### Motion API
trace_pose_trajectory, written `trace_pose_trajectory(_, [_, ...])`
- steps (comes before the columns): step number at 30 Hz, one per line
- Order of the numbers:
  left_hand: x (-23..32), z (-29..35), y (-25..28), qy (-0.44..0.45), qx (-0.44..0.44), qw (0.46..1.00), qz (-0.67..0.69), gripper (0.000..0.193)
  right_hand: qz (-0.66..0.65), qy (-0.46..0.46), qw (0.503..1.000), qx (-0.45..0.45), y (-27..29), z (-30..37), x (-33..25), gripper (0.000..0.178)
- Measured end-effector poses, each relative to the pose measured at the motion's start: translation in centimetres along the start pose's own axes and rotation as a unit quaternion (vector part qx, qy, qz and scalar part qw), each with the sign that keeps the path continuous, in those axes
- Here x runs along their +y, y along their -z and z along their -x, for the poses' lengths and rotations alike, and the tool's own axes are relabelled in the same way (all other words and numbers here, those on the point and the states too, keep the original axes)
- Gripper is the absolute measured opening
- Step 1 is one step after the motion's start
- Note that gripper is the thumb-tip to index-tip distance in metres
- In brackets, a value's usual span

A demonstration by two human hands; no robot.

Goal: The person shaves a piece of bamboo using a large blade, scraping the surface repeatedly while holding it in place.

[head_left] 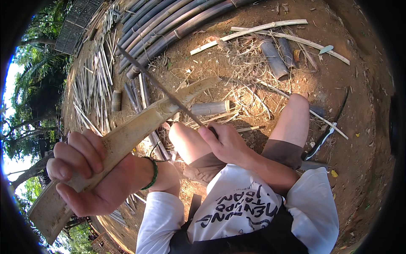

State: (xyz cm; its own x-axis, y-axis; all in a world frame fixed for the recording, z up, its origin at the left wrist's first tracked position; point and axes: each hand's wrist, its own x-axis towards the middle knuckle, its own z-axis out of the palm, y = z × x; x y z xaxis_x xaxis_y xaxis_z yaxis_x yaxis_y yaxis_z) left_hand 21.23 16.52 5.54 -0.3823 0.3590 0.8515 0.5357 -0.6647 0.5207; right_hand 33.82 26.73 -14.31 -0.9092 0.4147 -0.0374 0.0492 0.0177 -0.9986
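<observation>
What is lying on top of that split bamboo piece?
A long thin blade lies across the split bamboo piece, held by the right hand. The left hand covers the bamboo's lower part.

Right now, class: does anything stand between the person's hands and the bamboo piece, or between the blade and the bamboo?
Nothing visible does. The left hand already grips the split bamboo piece directly. The right hand holds the knife handle, and the long blade crosses the bamboo near its upper end, seemingly touching it, with nothing between.
</observation>
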Motion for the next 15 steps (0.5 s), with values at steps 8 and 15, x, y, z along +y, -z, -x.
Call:
trace_pose_trajectory(8, [0.1,0.2,-0.7,0.007,0.016,1.000,-0.005,0.021,0.011,-0.045,0.999,0.026,0.3,-0.2,2.9,0.051])
trace_pose_trajectory(15, [0.0,0.4,-1.2,-0.020,0.038,0.999,-0.011,0.023,0.078,-0.027,0.995,0.047,-0.1,-0.2,6.8,0.046])
